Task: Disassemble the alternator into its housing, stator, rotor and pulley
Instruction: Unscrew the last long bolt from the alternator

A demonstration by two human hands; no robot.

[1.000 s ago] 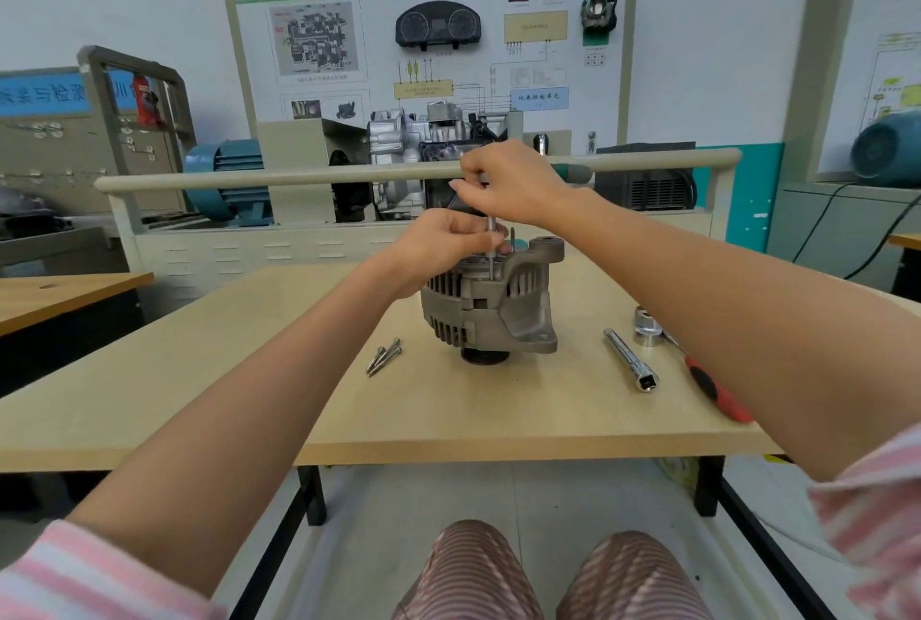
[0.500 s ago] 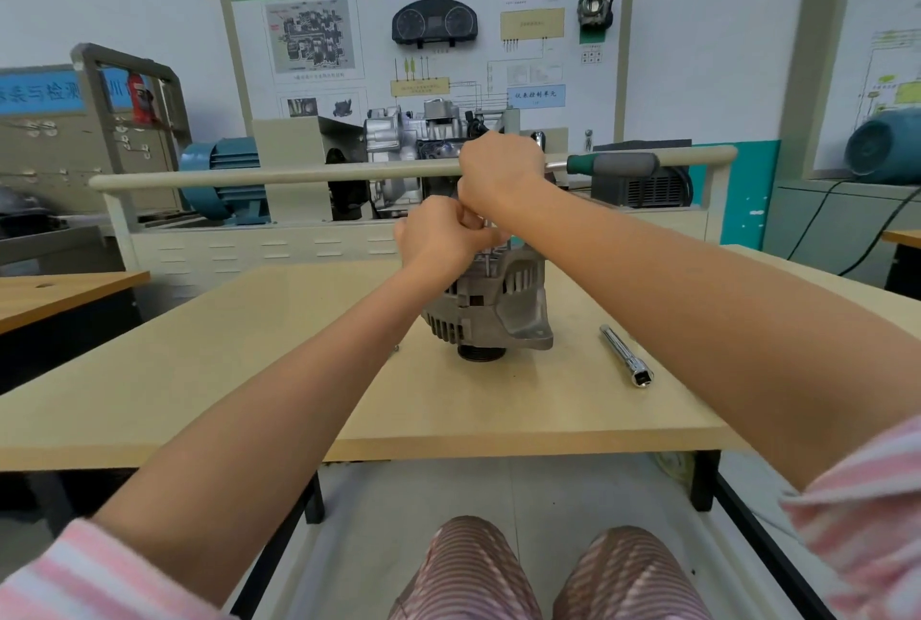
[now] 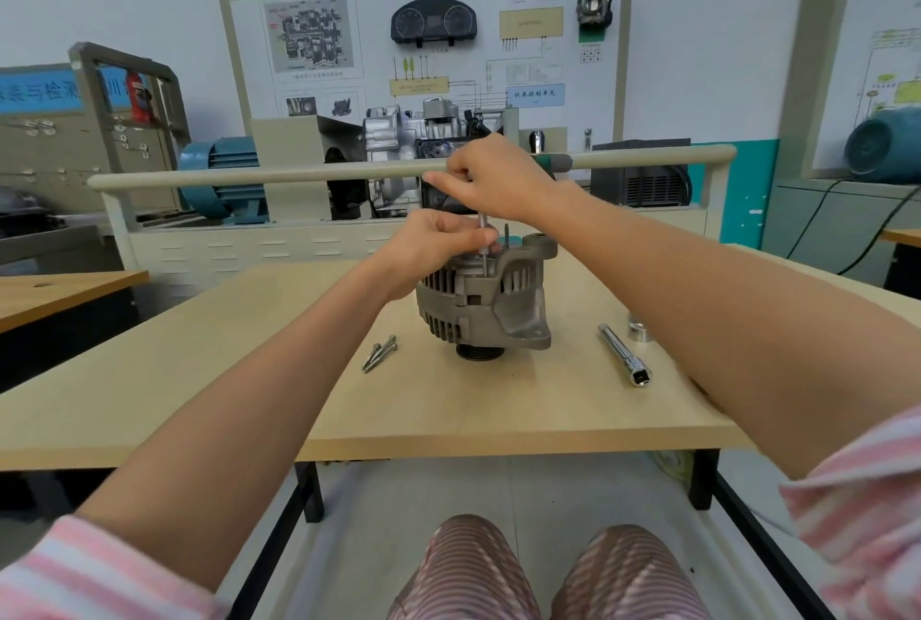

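alternator point(image 3: 486, 308): mid table point(image 3: 249, 370), pulley end down
loose bolts point(image 3: 380, 353): just left of alternator
socket extension bar point(image 3: 624, 354): right of alternator
socket point(image 3: 639, 328): behind bar, near it
hands: over alternator top

The grey cast-metal alternator point(image 3: 486, 310) stands mid-table on the pale wooden tabletop point(image 3: 249, 400). Loose silver bolts point(image 3: 379, 353) lie near its left; a chrome socket extension bar point(image 3: 624, 354) and a short silver socket point(image 3: 640, 328) lie to its right. Bare tabletop fronts it. A beige horizontal rail point(image 3: 259, 175) crosses behind.
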